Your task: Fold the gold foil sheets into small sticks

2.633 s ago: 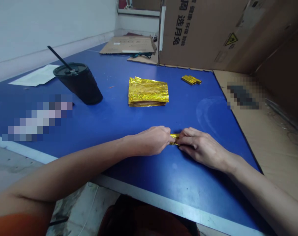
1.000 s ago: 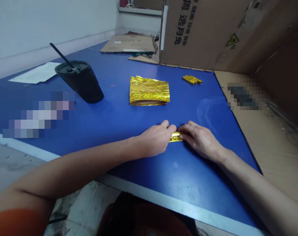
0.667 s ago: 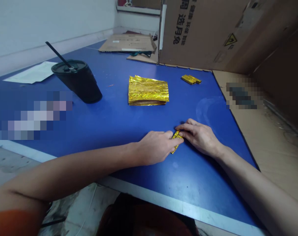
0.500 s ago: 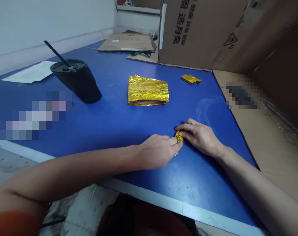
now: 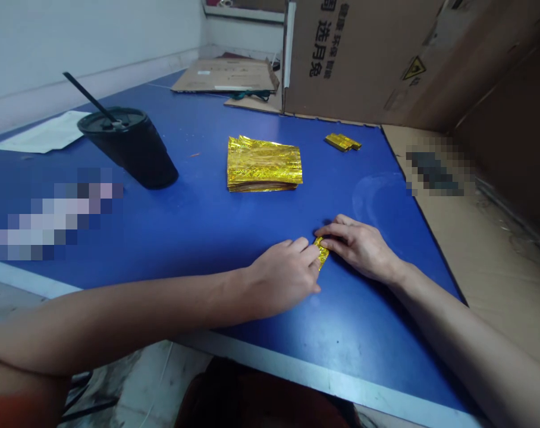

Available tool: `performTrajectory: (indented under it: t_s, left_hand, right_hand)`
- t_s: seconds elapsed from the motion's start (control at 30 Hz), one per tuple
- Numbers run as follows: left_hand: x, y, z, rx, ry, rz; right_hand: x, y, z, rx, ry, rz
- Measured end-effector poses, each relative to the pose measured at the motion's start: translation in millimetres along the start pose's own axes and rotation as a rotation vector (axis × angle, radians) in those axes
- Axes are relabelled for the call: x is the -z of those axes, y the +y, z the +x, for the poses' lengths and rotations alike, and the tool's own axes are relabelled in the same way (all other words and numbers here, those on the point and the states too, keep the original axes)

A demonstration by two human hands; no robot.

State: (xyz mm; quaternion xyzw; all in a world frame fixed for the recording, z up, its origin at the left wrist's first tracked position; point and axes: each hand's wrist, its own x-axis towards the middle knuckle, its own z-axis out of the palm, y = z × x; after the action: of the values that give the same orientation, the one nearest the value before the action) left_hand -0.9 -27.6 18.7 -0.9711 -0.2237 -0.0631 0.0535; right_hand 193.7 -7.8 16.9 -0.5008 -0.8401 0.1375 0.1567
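A small folded strip of shiny gold foil paper (image 5: 324, 255) is between my two hands, low over the blue table (image 5: 270, 232). My right hand (image 5: 357, 246) pinches its upper end between thumb and fingers. From the left, my left hand (image 5: 288, 273) grips the strip's near side with curled fingers, which hide part of it. Beyond my hands lies a thick stack of gold foil sheets (image 5: 264, 161). A few small folded gold pieces (image 5: 342, 142) lie together at the back right of the table.
A black tumbler with a straw (image 5: 131, 145) stands at the left. Behind it is a white paper (image 5: 42, 132). Flattened cardboard (image 5: 223, 76) lies at the back, and a large cardboard box wall (image 5: 350, 59) rises behind the table. A blurred dark object (image 5: 435, 172) rests on cardboard at the right.
My left hand has shifted slightly left and down along the foil strip, and more of the strip shows. My right hand keeps its pinch. The view has moved slightly.
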Motion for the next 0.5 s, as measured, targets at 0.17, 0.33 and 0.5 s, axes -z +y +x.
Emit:
performTrajectory:
  t_s: [0.17, 0.33, 0.5]
  left_hand:
    - [-1.9, 1.7, 1.2, -0.021, 0.037, 0.031]
    - [-2.9, 2.8, -0.9, -0.029, 0.069, 0.034]
    - [-2.7, 2.1, -1.9, -0.032, 0.066, 0.030]
  right_hand:
    - [4.3, 9.7, 3.0, -0.179, 0.025, 0.419]
    - [10.9, 12.7, 2.0, -0.140, -0.097, 0.411]
    - [13.4, 8.7, 1.2, -0.112, -0.124, 0.309]
